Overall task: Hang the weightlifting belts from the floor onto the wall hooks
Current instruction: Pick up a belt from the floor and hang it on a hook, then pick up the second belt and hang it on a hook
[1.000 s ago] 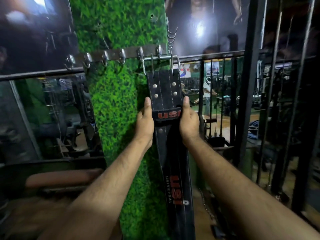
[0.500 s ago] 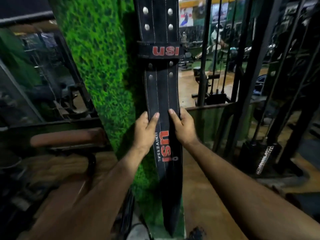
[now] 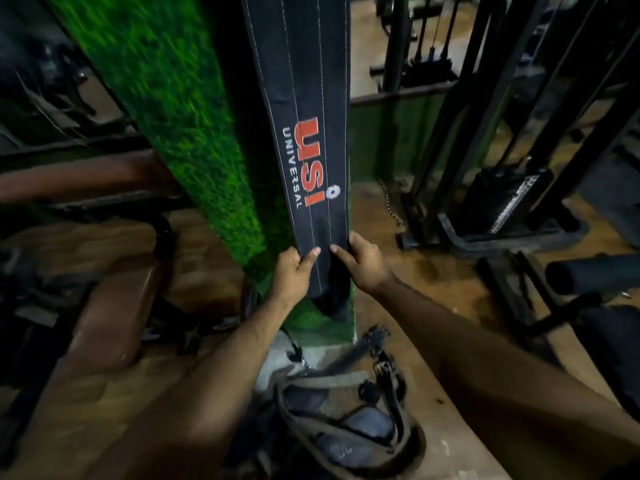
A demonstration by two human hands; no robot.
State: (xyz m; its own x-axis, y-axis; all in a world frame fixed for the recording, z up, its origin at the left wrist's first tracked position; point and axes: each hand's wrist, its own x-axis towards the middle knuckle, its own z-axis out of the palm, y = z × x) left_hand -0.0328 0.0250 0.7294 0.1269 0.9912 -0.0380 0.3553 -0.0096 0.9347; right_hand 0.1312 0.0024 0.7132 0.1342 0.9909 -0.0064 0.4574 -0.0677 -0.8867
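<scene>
Now both hands, left hand [image 3: 291,271] and right hand [image 3: 363,265], pinch the hanging belt's [image 3: 304,98] lower end.

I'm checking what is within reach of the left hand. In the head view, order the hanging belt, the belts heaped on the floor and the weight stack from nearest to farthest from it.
1. Hanging belt: held near its lower end by the left hand.
2. Belts heaped on the floor: below the hand, by the green pillar's foot.
3. Weight stack: far right, beyond the right hand.
</scene>
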